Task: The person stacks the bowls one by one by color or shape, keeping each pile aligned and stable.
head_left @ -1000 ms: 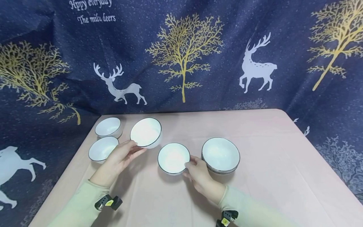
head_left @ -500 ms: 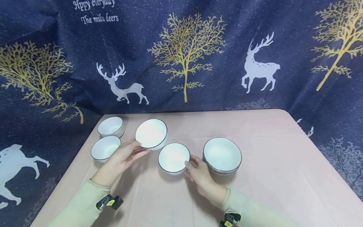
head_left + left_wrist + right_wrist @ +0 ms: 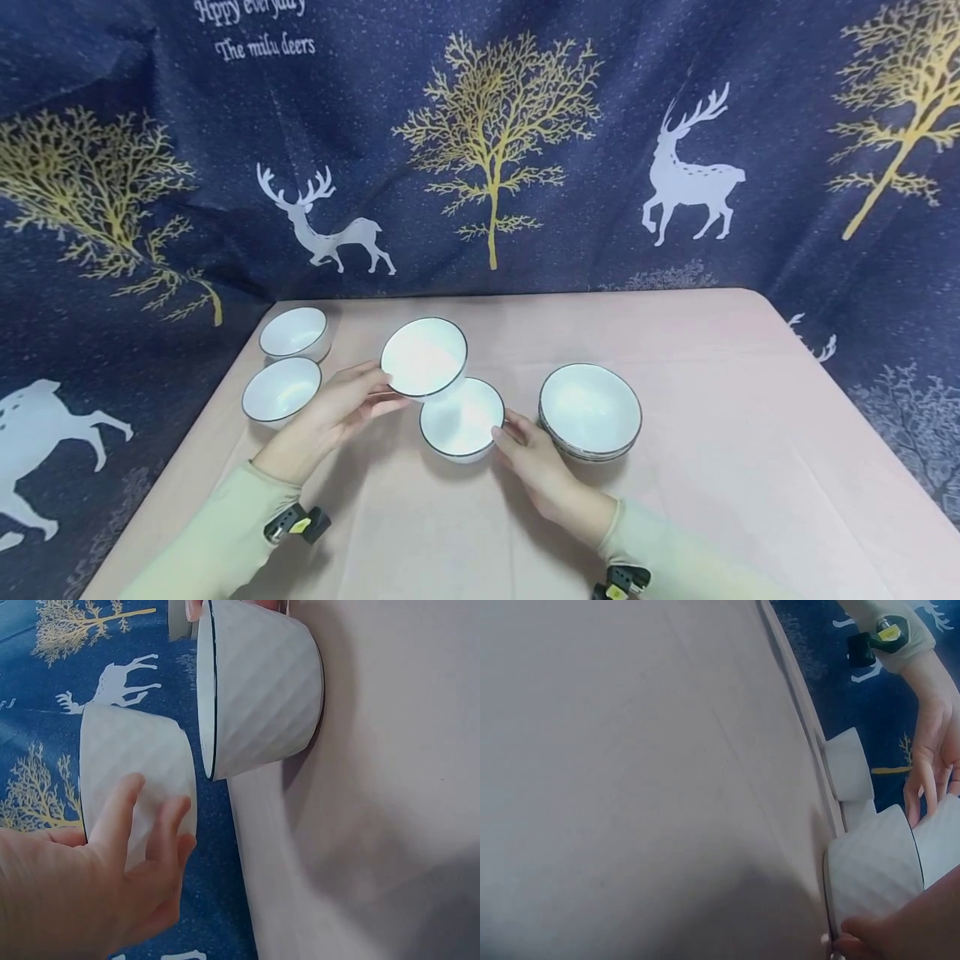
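Observation:
My left hand [image 3: 337,408] pinches a white, dark-rimmed bowl [image 3: 423,357] by its near left side and holds it up in the air, tilted. In the head view it overlaps the far edge of a second white bowl [image 3: 462,427] in the middle of the table. Fingers and thumb of my right hand [image 3: 540,471] grip that second bowl at its right side. From the left wrist, the raised bowl [image 3: 124,742] shows a diamond-patterned outside and stands apart from the middle bowl [image 3: 262,690]. The right wrist view shows the middle bowl's wall [image 3: 874,862], partly behind my right hand [image 3: 907,926].
Right of my right hand stands a stack of nested white bowls [image 3: 590,410]. Two more places at the table's left hold bowls, a rear one [image 3: 294,332] and a front one [image 3: 281,390] beside my left forearm. A dark blue deer-print cloth [image 3: 555,250] hangs behind the pink tabletop [image 3: 750,433].
The bowl in my left hand has moved right, from beside the middle bowl to partly over it in the head view. My right hand keeps its grip with little movement.

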Demonstrator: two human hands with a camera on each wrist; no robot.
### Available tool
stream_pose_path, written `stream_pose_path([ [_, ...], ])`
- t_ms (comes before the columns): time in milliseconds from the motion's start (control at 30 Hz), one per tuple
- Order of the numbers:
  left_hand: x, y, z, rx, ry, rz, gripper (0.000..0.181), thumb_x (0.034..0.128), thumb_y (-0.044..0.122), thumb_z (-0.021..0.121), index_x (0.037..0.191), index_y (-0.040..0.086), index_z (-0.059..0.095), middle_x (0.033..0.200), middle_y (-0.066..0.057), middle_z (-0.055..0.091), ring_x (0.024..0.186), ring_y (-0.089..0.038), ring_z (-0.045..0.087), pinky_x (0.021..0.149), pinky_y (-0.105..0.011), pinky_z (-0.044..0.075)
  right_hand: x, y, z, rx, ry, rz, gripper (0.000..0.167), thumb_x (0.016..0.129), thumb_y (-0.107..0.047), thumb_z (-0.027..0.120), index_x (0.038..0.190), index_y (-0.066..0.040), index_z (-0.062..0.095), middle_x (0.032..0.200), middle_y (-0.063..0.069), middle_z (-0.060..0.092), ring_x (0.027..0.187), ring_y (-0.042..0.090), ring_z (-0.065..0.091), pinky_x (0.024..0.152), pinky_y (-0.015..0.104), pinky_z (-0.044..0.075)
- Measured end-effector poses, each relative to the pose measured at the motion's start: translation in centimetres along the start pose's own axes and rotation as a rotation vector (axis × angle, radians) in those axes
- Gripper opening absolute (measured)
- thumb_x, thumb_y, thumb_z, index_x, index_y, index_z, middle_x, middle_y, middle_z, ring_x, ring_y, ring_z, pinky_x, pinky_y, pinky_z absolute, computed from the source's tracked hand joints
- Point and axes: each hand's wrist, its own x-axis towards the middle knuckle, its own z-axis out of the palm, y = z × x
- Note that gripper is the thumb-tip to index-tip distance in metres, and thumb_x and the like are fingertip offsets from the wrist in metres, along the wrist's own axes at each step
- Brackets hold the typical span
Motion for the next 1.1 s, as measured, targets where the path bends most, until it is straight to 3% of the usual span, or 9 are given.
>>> stream_pose_path([
  [133, 0.0, -0.2, 0.3, 0.024, -0.034, -0.001, 0.057, 0.0919, -0.007, 0.043, 0.144, -0.015, 0.022, 0.115, -0.023, 0.051, 0.088, -0.019, 0.065, 0.093, -0.036, 0.057, 0.1, 0.1, -0.2, 0.039, -0.022, 0.012, 0.062, 0.100, -0.017, 0.051, 0.148, 0.007, 0.020, 0.150, 0.029, 0.026, 0.139, 0.040, 0.026, 0.114, 0.050, 0.033],
  [267, 0.1, -0.6, 0.4, 0.044, -0.055, -0.016, 0.058, 0.0926, -0.006, 0.044, 0.145, -0.014, 0.021, 0.122, -0.027, 0.048, 0.088, -0.019, 0.065, 0.092, -0.036, 0.057, 0.0, 0.3, -0.4, 0.079, -0.047, 0.036, 0.062, 0.101, -0.018, 0.048, 0.150, 0.004, 0.017, 0.151, 0.028, 0.024, 0.139, 0.041, 0.026, 0.112, 0.049, 0.038],
  [600, 0.0, -1.1, 0.7, 0.101, -0.108, -0.013, 0.059, 0.0906, -0.005, 0.048, 0.144, -0.014, 0.024, 0.123, -0.027, 0.050, 0.088, -0.021, 0.067, 0.091, -0.038, 0.058, -0.2, 0.3, -0.4, 0.125, -0.067, 0.023, 0.060, 0.102, -0.016, 0.046, 0.150, 0.004, 0.016, 0.151, 0.030, 0.022, 0.139, 0.044, 0.023, 0.109, 0.052, 0.041],
  [1100, 0.1, -1.4, 1.0, 0.175, -0.123, -0.049, 0.063, 0.0884, -0.003, 0.052, 0.143, -0.016, 0.025, 0.129, -0.034, 0.046, 0.088, -0.022, 0.066, 0.088, -0.037, 0.059, -0.2, 0.2, -0.4, 0.150, -0.085, 0.017, 0.060, 0.103, -0.015, 0.043, 0.150, 0.005, 0.014, 0.152, 0.030, 0.018, 0.140, 0.044, 0.019, 0.113, 0.054, 0.035],
])
